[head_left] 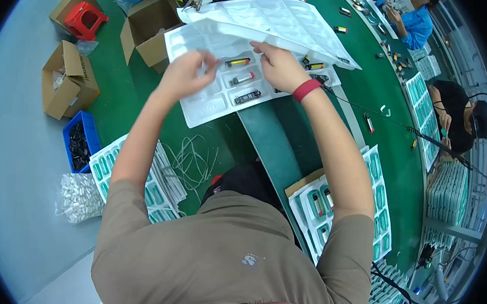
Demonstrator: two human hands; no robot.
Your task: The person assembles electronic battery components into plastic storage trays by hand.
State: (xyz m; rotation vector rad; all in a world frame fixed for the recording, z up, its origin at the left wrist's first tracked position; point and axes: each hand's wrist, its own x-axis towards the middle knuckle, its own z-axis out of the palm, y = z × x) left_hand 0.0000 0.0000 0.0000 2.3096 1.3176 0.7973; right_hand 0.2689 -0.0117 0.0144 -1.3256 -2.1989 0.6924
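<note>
A white moulded tray (207, 109) with shallow pockets lies ahead of me. In its pockets sit a yellow-and-black lighter-shaped item (238, 62), a grey one with a red end (242, 78) and a black patterned one (248, 97). Another white tray (252, 33) is tilted up over its far side. My right hand (283, 69), with a red wristband, grips the near edge of that tilted tray. Above the left end of the lower tray is my left hand (189, 76), its fingers smeared by motion; whether they hold anything cannot be made out.
Cardboard boxes (80, 87), a red stool (86, 19) and a blue bin (89, 135) of dark parts stand left. Stacked trays (104, 159) lie by my left arm, more trays (383, 210) by my right. Two people work across the green bench (391, 134) at right.
</note>
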